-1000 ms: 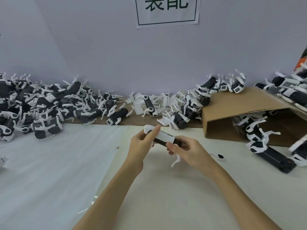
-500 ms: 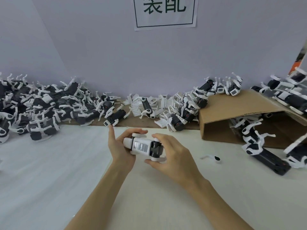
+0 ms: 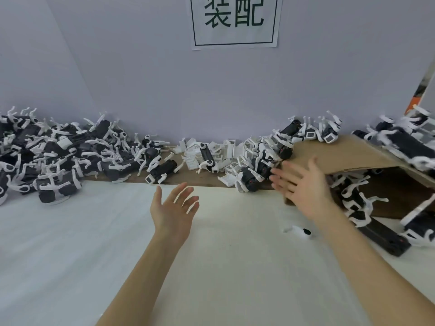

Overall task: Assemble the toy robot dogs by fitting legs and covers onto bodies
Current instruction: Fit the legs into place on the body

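left hand [image 3: 173, 211] fingers spread, empty, right hand [image 3: 303, 188] splayed — near toy dogs [image 3: 256, 175]

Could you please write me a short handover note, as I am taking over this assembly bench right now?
Left hand: open, fingers spread, holding nothing, above the white table.
Right hand: open, empty, fingers near the middle heap of bodies and white covers, beside the cardboard box.
A large pile of toy dogs lies far left; more lie in and on the box.
One loose white leg lies on the table by the right forearm.
Left to do: pick up the next body, then fit legs and cover.
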`<action>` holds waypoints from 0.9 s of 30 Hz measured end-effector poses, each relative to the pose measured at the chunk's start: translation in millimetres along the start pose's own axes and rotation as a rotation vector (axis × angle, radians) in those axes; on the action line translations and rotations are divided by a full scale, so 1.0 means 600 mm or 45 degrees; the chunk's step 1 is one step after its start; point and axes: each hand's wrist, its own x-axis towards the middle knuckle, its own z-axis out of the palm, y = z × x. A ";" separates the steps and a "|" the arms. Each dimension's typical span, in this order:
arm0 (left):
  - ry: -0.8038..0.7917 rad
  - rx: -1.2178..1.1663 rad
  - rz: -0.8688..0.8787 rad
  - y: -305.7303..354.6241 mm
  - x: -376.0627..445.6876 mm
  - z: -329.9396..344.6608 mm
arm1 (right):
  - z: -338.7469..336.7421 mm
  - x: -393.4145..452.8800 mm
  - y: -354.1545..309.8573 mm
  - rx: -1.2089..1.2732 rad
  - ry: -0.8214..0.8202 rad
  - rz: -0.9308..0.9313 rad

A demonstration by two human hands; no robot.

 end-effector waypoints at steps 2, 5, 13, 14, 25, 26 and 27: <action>-0.008 0.034 -0.017 -0.002 0.001 0.001 | 0.016 0.005 0.044 -0.577 0.105 -0.257; -0.005 0.083 -0.022 -0.003 0.003 0.002 | 0.028 0.028 0.093 -1.586 0.080 -0.640; 0.003 0.125 -0.047 -0.007 0.004 0.003 | 0.046 0.075 0.108 -2.011 0.242 -0.701; 0.001 0.129 -0.050 -0.007 0.004 0.003 | 0.044 0.076 0.104 -1.925 0.240 -0.730; -0.058 0.250 -0.054 -0.013 -0.002 0.010 | 0.009 -0.016 0.081 -1.205 0.445 -1.056; -0.083 0.337 -0.022 -0.016 -0.004 0.013 | 0.006 -0.026 0.083 -1.099 0.424 -1.008; -0.118 0.450 0.030 -0.020 -0.008 0.018 | 0.003 -0.036 0.088 -0.987 0.407 -0.946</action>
